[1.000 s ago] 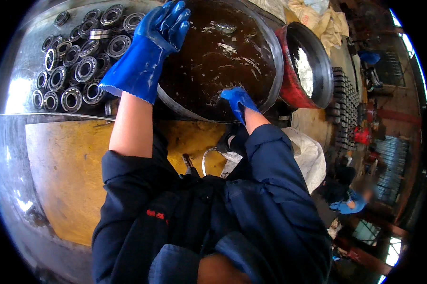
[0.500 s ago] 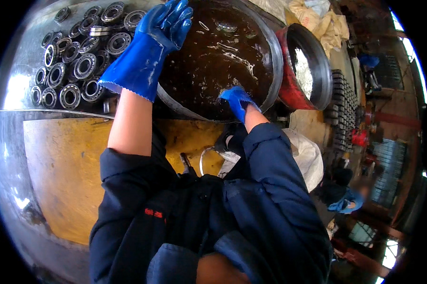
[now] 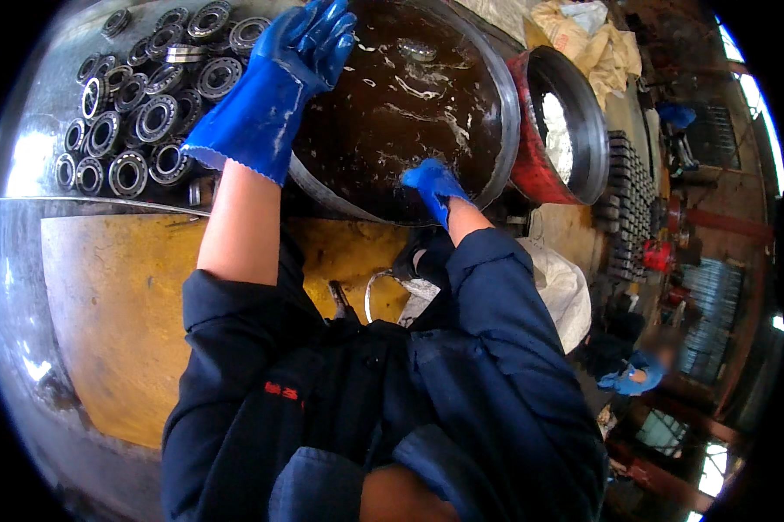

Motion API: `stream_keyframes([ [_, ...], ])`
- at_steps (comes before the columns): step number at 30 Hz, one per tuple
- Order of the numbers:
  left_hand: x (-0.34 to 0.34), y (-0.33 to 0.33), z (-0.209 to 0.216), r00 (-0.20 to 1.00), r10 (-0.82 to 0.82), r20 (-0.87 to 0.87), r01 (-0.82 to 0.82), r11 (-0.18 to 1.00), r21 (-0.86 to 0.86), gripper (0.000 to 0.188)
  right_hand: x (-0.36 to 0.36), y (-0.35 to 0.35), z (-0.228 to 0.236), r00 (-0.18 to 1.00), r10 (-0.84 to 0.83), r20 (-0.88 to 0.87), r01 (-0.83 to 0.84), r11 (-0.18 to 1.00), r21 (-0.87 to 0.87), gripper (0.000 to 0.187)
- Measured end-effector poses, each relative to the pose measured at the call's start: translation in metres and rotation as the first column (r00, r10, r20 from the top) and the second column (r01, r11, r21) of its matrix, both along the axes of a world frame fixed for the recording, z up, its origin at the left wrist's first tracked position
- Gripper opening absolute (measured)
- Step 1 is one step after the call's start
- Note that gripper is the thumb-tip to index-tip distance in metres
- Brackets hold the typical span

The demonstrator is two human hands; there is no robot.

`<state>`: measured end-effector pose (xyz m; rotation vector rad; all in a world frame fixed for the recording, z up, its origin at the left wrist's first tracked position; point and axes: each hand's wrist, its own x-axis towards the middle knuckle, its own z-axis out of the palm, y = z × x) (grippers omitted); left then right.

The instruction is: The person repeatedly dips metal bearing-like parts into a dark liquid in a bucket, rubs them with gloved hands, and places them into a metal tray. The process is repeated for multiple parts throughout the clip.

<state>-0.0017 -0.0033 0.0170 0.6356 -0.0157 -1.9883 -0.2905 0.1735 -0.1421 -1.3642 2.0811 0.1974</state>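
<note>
A large round metal tub filled with dark brown liquid stands in front of me. My right hand, in a blue rubber glove, reaches over the near rim into this liquid. Its fingers are under the surface, so what they hold, if anything, is hidden. At the tub's left side my left hand, in a long blue glove, is raised with its fingers stretched out and slightly bent, and no object shows in it. Several steel roller bearings lie piled on the metal table beside my left glove.
Right of the tub stands a red drum holding liquid. Farther right are stacked metal parts and pale sacks. A yellowish board lies at the lower left. Another person is at the far right.
My right hand has shifted slightly in the liquid, and ripples and bubbles on the surface have changed. My left hand has stayed nearly still.
</note>
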Motion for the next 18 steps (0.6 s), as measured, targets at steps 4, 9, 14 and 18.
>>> stream_keyframes([
  [4,0.004,0.000,-0.013,0.999,-0.033,-0.020,0.031,0.997,-0.065,0.040,0.011,-0.008,-0.003,0.963,0.224,-0.152,-0.213,0.974,0.083,0.047],
  [9,0.009,0.003,-0.012,0.999,-0.008,-0.037,0.005,0.996,-0.085,0.039,0.046,-0.028,0.029,0.629,0.732,-0.263,-0.635,0.678,0.370,0.037],
  [14,-0.002,0.004,-0.002,0.998,-0.051,-0.035,0.047,0.991,-0.122,0.039,-0.002,0.000,-0.010,1.000,0.018,-0.020,-0.017,0.999,0.044,0.038],
  [18,0.006,0.001,-0.005,0.999,-0.031,-0.034,0.029,0.998,-0.058,0.039,0.024,-0.013,-0.010,0.995,-0.060,-0.077,0.068,0.992,0.106,0.044],
])
